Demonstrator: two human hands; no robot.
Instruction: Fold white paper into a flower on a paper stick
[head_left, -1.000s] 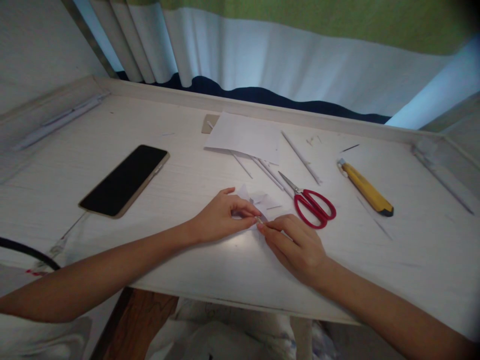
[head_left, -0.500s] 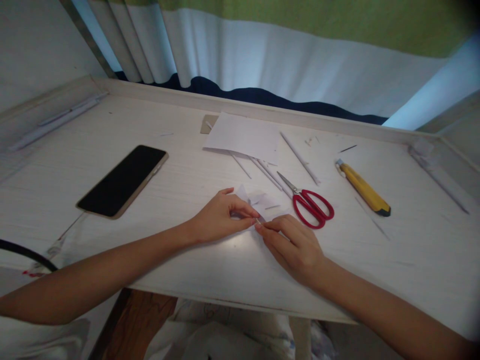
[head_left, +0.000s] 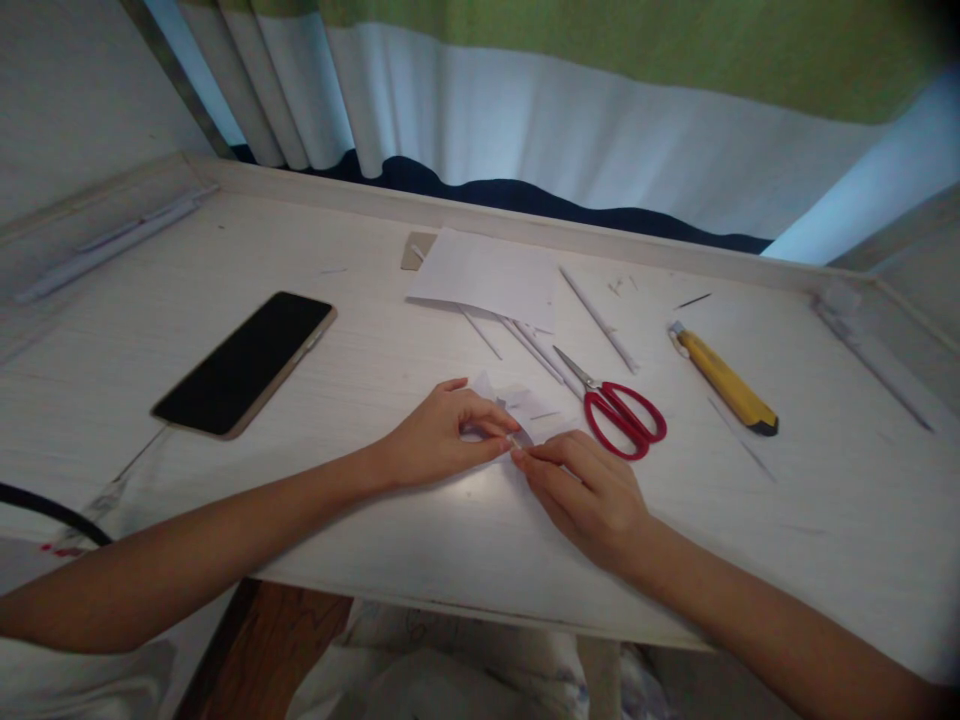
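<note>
My left hand (head_left: 454, 435) rests low over the white table, thumb and fingertips pinched on a small piece of white paper (head_left: 517, 440). The fingertips of my right hand (head_left: 585, 490) close on the same piece from the other side, so both hands nearly touch. Part of the paper is hidden behind the fingers. Just beyond them lie white paper scraps (head_left: 525, 403). Red-handled scissors (head_left: 619, 410) lie slightly spread to the right of the scraps, their blades pointing up and left.
A phone (head_left: 247, 365) lies at the left, with a cable. Farther back are a white paper sheet (head_left: 487, 275), thin paper rolls (head_left: 600, 320) and a yellow utility knife (head_left: 724, 380). More rolled paper (head_left: 120, 245) lies along the left edge. A curtain (head_left: 525, 120) hangs behind the table.
The fingertips have shifted very slightly around the small paper piece. Both hands stay in the same place, and the other things have not moved.
</note>
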